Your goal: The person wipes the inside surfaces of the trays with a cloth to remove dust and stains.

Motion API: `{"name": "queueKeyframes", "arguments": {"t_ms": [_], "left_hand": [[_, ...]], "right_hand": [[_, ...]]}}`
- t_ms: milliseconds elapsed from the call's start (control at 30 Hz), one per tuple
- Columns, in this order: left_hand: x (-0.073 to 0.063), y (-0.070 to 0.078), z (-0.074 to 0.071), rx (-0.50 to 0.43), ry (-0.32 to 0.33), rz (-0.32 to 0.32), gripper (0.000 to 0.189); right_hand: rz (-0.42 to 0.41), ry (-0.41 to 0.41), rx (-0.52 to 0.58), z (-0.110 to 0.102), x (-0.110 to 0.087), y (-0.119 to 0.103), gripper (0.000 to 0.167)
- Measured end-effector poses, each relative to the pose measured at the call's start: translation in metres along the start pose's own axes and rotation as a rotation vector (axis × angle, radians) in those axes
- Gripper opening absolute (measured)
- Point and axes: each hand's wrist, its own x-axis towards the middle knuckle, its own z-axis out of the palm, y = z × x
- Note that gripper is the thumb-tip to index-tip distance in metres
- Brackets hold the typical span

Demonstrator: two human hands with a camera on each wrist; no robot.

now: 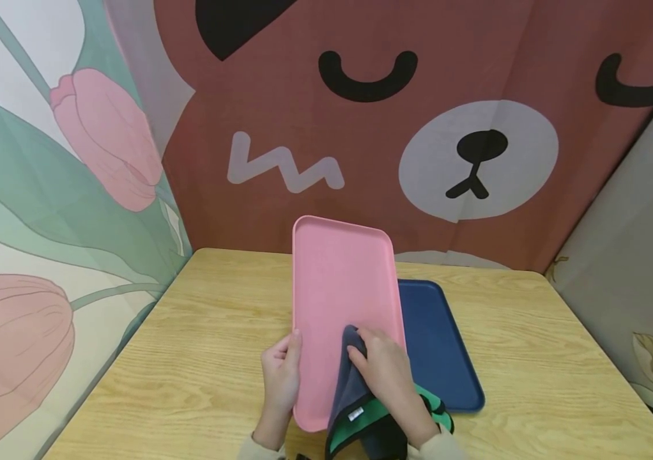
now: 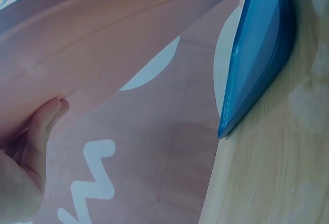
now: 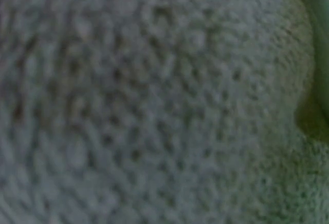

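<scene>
A pink rectangular tray (image 1: 338,275) with a raised rim is tilted up, its inner face showing in the head view. My left hand (image 1: 280,374) grips its left edge near the lower end, thumb over the rim. In the left wrist view that hand (image 2: 31,157) holds the tray's edge (image 2: 103,44). My right hand (image 1: 386,367) holds a dark grey cloth (image 1: 352,386) with a green, black-edged border against the tray's lower right part. Grey fabric (image 3: 154,100) fills the right wrist view at close range, hiding the fingers there.
A dark blue tray (image 1: 441,351) lies on the wooden table (image 1: 545,358), right of the pink tray and partly behind it. A printed bear curtain (image 1: 280,223) hangs along the table's back edge, and a flower-print curtain (image 1: 119,255) along the left.
</scene>
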Motion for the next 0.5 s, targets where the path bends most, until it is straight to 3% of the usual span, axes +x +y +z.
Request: {"name": "queueKeyframes", "arguments": {"t_ms": [267, 500], "left_hand": [[-0.002, 0.001, 0.002, -0.015, -0.012, -0.038, 0.032], [-0.002, 0.003, 0.004, -0.049, -0.043, -0.057, 0.035]], "right_hand": [[-0.032, -0.014, -0.004, 0.000, -0.004, -0.012, 0.033], [-0.117, 0.016, 0.016, -0.002, -0.010, -0.023, 0.029]]}}
